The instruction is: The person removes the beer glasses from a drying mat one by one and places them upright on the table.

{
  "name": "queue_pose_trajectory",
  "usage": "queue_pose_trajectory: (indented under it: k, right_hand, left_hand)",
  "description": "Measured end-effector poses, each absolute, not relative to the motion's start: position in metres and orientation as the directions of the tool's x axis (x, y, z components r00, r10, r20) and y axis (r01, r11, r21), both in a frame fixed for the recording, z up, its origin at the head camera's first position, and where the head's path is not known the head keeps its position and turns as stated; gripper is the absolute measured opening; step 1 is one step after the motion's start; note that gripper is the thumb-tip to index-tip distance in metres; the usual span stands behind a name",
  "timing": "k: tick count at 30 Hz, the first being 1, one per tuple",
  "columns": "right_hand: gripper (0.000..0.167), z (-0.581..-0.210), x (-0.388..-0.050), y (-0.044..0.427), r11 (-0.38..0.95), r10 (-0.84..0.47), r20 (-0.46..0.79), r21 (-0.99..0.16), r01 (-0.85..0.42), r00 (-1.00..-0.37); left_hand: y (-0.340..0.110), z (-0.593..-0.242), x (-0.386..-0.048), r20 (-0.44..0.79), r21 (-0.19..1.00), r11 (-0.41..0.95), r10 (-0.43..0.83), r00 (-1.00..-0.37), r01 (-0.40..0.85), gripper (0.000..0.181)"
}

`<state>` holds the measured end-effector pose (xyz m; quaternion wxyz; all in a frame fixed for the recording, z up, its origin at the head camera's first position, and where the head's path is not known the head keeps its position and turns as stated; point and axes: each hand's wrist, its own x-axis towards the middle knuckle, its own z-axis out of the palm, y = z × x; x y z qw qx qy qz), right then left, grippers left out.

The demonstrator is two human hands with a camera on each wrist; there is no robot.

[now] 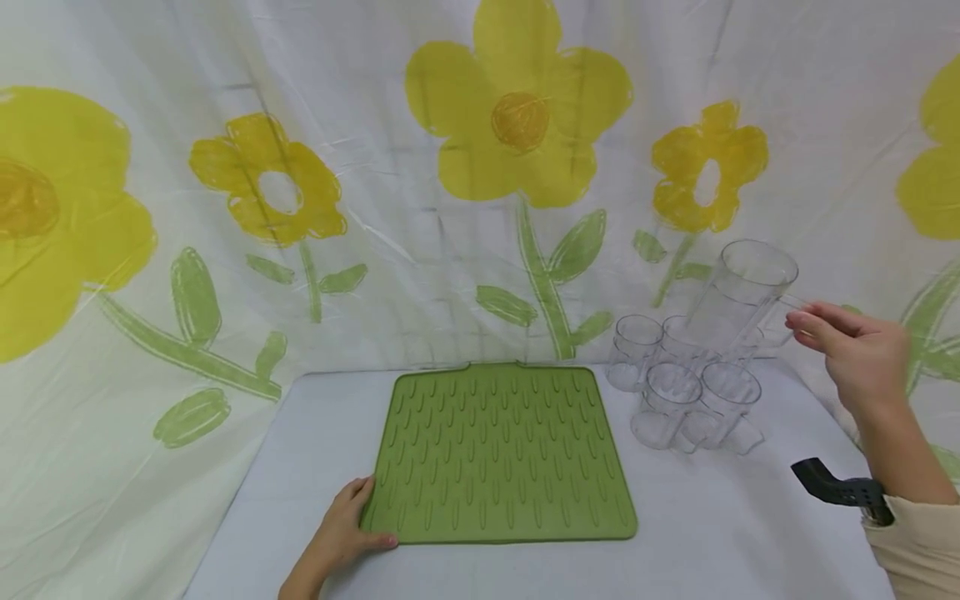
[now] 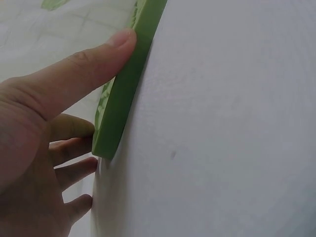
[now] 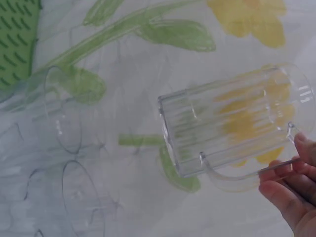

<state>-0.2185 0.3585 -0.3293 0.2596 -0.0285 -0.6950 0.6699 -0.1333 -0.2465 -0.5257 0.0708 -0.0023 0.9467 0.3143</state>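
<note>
My right hand [image 1: 862, 346] pinches the handle of a clear mug [image 3: 222, 128], lifting it above a group of mugs at the right of the table. The mug is slightly tilted, with its rim up, and looks empty. Several more clear mugs [image 1: 673, 385] stand close together below it; the raised mug partly covers those at the back. At the front left corner of a green ridged drying mat [image 1: 498, 454], my left hand [image 1: 347, 525] holds the edges. Its thumb [image 2: 94, 64] lies against the front edge, and the fingers are at the left side. The mat lies flat.
A white-covered table [image 1: 300, 450] bears the mat and mugs. Behind it hangs a pale curtain [image 1: 390, 250] with yellow flowers, close to the table's back edge. A black strap mount [image 1: 843, 490] sits on the right wrist beside a beige sleeve [image 1: 915, 533].
</note>
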Motion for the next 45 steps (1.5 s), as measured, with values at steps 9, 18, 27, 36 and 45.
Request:
queue_pose_trajectory:
  k: [9, 18, 27, 36, 45]
  right_hand:
    - [0.017, -0.336, -0.211, 0.376, 0.176, 0.504, 0.229, -0.971, -0.160, -0.833]
    - [0.026, -0.351, -0.204, 0.391, 0.221, 0.573, 0.160, -0.975, -0.037, -0.804]
    - [0.013, -0.369, -0.196, 0.408, 0.239, 0.597, 0.097, -0.969, 0.061, -0.797]
    - [0.030, -0.391, -0.184, 0.419, 0.063, 0.597, 0.138, -0.990, -0.126, -0.790]
    - [0.009, -0.442, -0.195, 0.464, -0.148, 0.644, 0.153, -0.936, -0.318, -0.749]
  left_hand:
    - [-0.246, -0.525, -0.133, -0.128, 0.585, 0.810, 0.039, -0.991, -0.043, 0.114]
    - [-0.244, -0.519, -0.131, -0.148, 0.582, 0.810, 0.030, -0.988, -0.063, 0.113]
    - [-0.244, -0.520, -0.128, -0.159, 0.590, 0.804, 0.025, -0.987, -0.075, 0.113]
    - [-0.244, -0.522, -0.125, -0.166, 0.585, 0.808, 0.027, -0.986, -0.077, 0.112]
    - [-0.242, -0.520, -0.125, -0.167, 0.587, 0.806, 0.031, -0.986, -0.074, 0.110]
